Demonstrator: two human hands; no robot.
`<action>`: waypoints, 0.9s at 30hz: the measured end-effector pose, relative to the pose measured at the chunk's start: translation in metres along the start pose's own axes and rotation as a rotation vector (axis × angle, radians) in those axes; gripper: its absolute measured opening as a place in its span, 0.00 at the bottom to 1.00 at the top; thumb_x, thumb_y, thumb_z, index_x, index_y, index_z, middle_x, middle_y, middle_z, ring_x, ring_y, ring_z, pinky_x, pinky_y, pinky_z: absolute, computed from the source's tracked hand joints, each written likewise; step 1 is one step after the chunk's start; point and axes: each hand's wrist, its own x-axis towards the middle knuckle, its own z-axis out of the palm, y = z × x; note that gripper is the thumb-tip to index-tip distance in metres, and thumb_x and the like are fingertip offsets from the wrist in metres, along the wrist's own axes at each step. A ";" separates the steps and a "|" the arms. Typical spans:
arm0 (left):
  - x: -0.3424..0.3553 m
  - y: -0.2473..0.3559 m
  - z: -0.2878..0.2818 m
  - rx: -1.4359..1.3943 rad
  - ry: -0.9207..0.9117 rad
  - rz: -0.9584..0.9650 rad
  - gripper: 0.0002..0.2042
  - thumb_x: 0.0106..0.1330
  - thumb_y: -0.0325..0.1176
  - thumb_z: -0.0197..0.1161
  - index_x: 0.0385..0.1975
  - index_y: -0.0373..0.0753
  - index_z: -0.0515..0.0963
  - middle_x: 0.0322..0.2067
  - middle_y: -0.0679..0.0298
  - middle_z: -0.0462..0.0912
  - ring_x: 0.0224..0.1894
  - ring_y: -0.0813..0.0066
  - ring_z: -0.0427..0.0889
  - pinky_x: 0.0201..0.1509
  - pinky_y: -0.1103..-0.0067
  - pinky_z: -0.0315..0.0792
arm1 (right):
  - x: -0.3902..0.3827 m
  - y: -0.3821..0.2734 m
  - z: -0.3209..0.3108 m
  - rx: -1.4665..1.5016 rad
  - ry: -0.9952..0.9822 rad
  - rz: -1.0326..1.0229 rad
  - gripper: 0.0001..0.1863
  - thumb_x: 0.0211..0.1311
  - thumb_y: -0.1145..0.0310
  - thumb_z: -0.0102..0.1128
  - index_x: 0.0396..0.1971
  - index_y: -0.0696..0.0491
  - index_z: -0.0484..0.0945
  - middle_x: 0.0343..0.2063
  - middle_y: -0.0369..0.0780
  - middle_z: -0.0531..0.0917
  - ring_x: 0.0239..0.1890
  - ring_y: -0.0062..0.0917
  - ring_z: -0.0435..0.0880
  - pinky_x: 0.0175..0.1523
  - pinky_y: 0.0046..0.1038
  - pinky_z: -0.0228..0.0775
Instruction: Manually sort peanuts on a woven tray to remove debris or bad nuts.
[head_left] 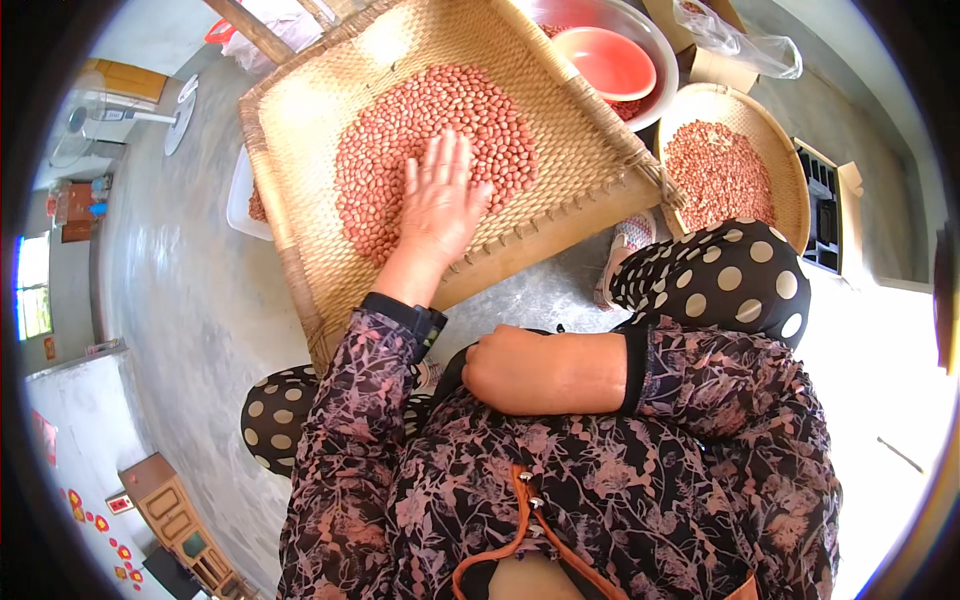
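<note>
While person is sitting over grey concrete floor [190, 290], left hand [440, 195] is lying flat, fingers spread, palm down on peanuts [420, 130] heaped in big woven tray [300, 100], gripping nothing. Right hand [510, 368] is resting curled against floral blouse, closed loosely, seemingly holding nothing. Round basket [785, 160] with more peanuts is sitting right of tray, pink bowl [605, 62] lying in metal basin [655, 35] behind. Sunlight is flooding floor at right; small wooden cabinet [180, 525] is standing lower left.
</note>
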 end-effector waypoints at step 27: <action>0.000 -0.075 -0.008 0.043 -0.092 -0.200 0.33 0.71 0.52 0.39 0.69 0.37 0.46 0.71 0.55 0.42 0.73 0.61 0.39 0.73 0.64 0.33 | -0.005 -0.002 -0.005 0.013 0.007 0.065 0.07 0.50 0.70 0.53 0.23 0.58 0.78 0.25 0.45 0.81 0.30 0.40 0.83 0.34 0.38 0.74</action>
